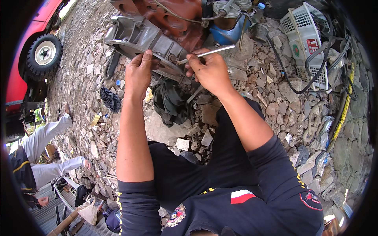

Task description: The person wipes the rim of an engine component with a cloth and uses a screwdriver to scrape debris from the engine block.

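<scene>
A grey cast-metal bell housing (pixel 151 39) sits against a reddish-brown engine block (pixel 173 23) in front of me. My left hand (pixel 138 74) is closed at the housing's near edge, thumb on top and fingers partly hidden behind it. In my right hand (pixel 210 70) is a slim silver metal rod-like tool (pixel 220 50), pinched between thumb and fingers. Its inner end points at a rusty bolt-like part (pixel 172 58) on the housing; whether they touch I cannot tell. A dark crumpled cloth (pixel 171 101) lies on the stones below my hands.
Broken stones (pixel 271 106) cover the ground. A white plastic basket (pixel 301 35) with black hoses stands at right, near a blue container (pixel 228 35). A red vehicle with a black tyre (pixel 44 52) is far left. Another person's legs (pixel 51 137) show at left.
</scene>
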Demonstrator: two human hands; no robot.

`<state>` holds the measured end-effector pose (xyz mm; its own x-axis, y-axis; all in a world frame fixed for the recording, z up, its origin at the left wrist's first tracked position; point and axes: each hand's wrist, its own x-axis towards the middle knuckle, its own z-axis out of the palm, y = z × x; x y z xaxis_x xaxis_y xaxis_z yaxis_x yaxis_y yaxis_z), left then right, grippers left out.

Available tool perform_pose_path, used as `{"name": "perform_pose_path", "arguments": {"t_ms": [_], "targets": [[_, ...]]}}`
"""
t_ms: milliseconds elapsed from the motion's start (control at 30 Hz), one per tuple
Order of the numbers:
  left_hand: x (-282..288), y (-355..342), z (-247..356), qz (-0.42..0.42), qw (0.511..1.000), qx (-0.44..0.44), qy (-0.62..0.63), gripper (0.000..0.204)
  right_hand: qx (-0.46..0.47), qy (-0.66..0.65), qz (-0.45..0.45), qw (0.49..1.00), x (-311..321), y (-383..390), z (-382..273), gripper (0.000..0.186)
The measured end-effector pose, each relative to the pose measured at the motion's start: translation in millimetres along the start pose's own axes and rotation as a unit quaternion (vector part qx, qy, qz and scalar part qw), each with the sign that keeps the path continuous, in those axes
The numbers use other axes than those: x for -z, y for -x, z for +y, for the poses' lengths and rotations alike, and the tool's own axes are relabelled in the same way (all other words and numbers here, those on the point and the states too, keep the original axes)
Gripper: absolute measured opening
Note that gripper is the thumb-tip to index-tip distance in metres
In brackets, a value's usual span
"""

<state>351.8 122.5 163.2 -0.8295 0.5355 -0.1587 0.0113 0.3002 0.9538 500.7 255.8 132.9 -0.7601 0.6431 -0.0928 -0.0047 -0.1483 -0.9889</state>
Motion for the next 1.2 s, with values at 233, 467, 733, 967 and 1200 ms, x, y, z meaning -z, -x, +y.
{"name": "perform_pose_path", "arguments": {"t_ms": [233,467,733,967,1200], "targets": [[0,0,3,0.010,0.999,0.008,-0.029,0.041,0.168,0.323,-0.070,0.929,6,-21,-32,0.022],[0,0,6,0.006,0.999,0.006,-0.036,0.043,0.371,0.365,-0.040,0.853,23,-43,-33,0.020],[-5,3,8,0.009,0.999,-0.002,-0.046,0.043,0.061,0.182,-0.128,0.973,20,-15,-39,0.017],[-3,2,8,0.008,1.000,0.012,-0.024,0.042,0.309,0.247,-0.006,0.918,36,-31,10,0.016],[2,1,5,0.000,0.999,0.011,-0.031,0.042,0.042,0.134,-0.127,0.982,28,-16,5,0.013]]}}
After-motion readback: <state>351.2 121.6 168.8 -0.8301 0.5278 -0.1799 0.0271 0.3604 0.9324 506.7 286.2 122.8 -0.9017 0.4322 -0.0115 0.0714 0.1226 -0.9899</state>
